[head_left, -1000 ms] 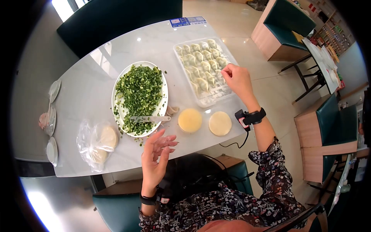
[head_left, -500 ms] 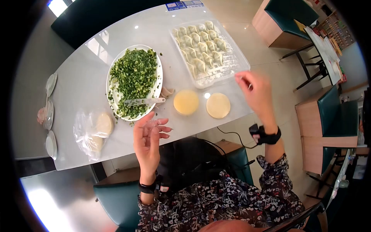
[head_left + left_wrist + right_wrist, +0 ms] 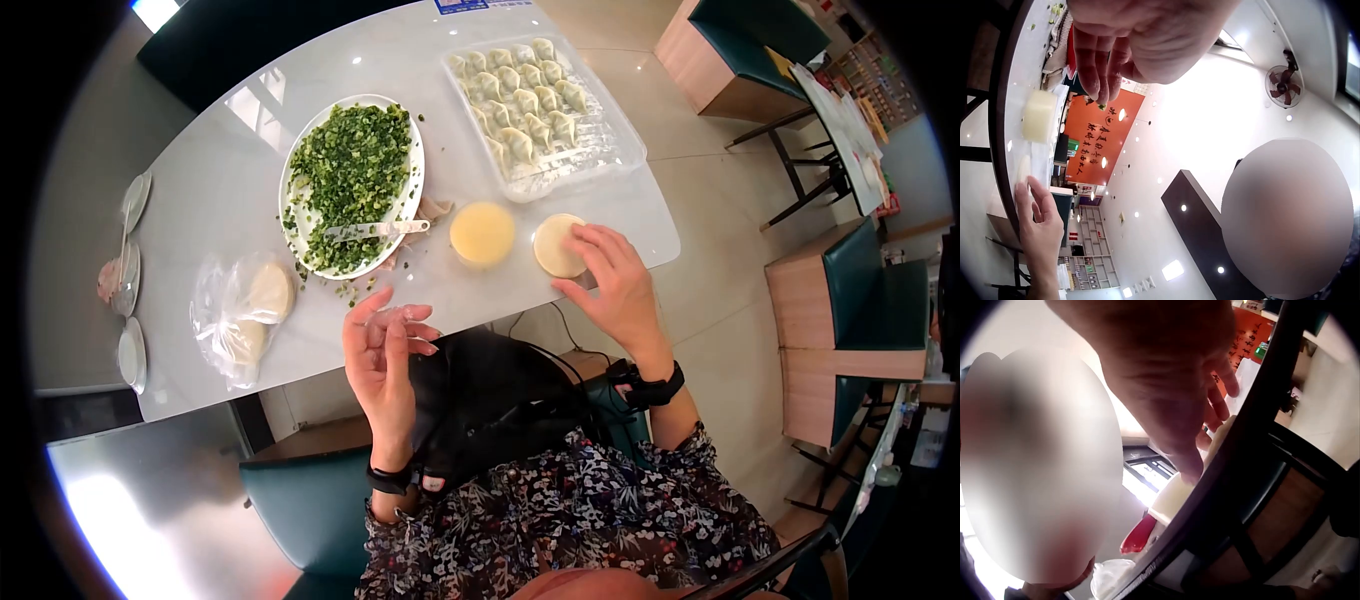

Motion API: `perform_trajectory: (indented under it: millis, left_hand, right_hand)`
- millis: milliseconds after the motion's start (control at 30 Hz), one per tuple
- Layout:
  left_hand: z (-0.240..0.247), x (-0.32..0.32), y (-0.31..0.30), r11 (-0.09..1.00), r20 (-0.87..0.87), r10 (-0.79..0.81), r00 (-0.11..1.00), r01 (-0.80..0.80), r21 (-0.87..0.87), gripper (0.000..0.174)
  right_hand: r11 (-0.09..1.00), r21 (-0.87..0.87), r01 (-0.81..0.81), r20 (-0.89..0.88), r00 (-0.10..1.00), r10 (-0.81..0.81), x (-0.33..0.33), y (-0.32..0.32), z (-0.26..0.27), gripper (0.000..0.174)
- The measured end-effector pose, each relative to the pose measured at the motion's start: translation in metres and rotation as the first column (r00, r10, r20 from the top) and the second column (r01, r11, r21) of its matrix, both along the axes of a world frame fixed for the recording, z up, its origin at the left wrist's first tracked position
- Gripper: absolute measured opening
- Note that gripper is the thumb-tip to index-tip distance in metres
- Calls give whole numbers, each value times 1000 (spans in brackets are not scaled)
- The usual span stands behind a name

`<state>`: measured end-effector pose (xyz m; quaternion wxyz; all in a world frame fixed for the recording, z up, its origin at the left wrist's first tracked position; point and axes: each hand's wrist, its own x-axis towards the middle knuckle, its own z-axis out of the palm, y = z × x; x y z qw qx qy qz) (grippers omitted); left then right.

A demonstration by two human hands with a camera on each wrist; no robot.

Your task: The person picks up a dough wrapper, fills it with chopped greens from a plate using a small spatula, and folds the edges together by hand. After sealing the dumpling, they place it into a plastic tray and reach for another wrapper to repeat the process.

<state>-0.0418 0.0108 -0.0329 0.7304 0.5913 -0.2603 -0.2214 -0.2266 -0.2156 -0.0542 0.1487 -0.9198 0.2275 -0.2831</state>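
Note:
My right hand reaches over a pale round dumpling wrapper near the table's front edge. Its fingertips overlap the wrapper's right side, and the thumb stands apart from the fingers. In the left wrist view, those fingers are right at the wrapper's rim. Left of it stands a tall, round, yellowish stack. My left hand hovers by the table edge, palm up, fingers loosely bent and holding nothing. Ahead of it lies an oval plate of chopped greens with a flat metal spatula.
A clear plastic tray with rows of dumplings stands at the back right. On the left lie a plastic bag with round pale pieces and several small white dishes. A crumpled cloth sits beside the plate.
My right hand has left the dumpling tray, swung toward me, then moved left to the pale wrapper. My left hand stays raised and has shifted slightly. The whole view has tilted downward.

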Motion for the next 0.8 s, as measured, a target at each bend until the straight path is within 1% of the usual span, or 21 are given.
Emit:
perform_trajectory:
  millis: [33, 67, 133, 267, 400, 467, 500, 567, 633, 667, 700, 733, 767, 800]
  left_hand:
    - [1, -1, -1, 1000, -6, 2, 1000, -2, 9, 33]
    - [2, -3, 0, 1000, -11, 6, 1000, -6, 19, 33]
    - [3, -4, 1, 1000, -11, 11, 1000, -10, 9, 33]
    - [4, -5, 4, 1000, -12, 1, 1000, -2, -21, 33]
    - [4, -8, 5, 1000, -10, -2, 1000, 2, -8, 32]
    - [5, -9, 4, 1000, -19, -22, 1000, 22, -7, 32]
    - [4, -8, 5, 1000, -19, -21, 1000, 21, -7, 32]
    - [2, -7, 5, 997, -17, -72, 997, 72, -21, 31]
    - [1, -7, 4, 997, -26, -80, 996, 79, -26, 31]
    - [0, -6, 4, 996, -33, -89, 995, 88, -31, 31]
    - [2, -5, 2, 995, -30, -91, 995, 89, -38, 31]
    - [4, -5, 3, 996, -18, -85, 996, 84, -22, 31]
    - [4, -6, 3, 997, -8, -81, 997, 81, -6, 31]
    - [3, -5, 2, 996, -8, -87, 996, 87, -16, 31]
  right_hand:
    - [998, -60, 14, -8, 1000, -14, 0, 2, -4, 40]
    - [998, -60, 9, -8, 1000, -9, 1, 4, -7, 40]
    - [990, -142, 17, 5, 1000, -16, 4, 5, -10, 37]
    - [986, -168, 0, 22, 1000, 4, 7, 7, -10, 34]
    - [979, -204, 16, 16, 1000, -13, 10, 11, -9, 29]
    - [973, -229, 33, 13, 999, -31, 13, 12, -15, 28]
    - [973, -228, 43, 42, 999, -34, 15, 11, -17, 25]
    - [972, -228, 51, 70, 997, -36, 16, 8, -16, 22]
    - [995, -28, 97, 119, 989, -93, 16, 7, -7, 14]
    - [995, -30, 97, 119, 989, -93, 17, 5, -4, 14]
    - [982, 162, 96, 193, 973, -126, 18, 1, 0, 11]
    - [933, 352, 78, 252, 952, -175, 17, -2, 1, 11]
    - [933, 350, 84, 248, 952, -179, 13, -8, 1, 11]
    - [839, 538, 78, 249, 937, -246, 9, -18, -1, 13]
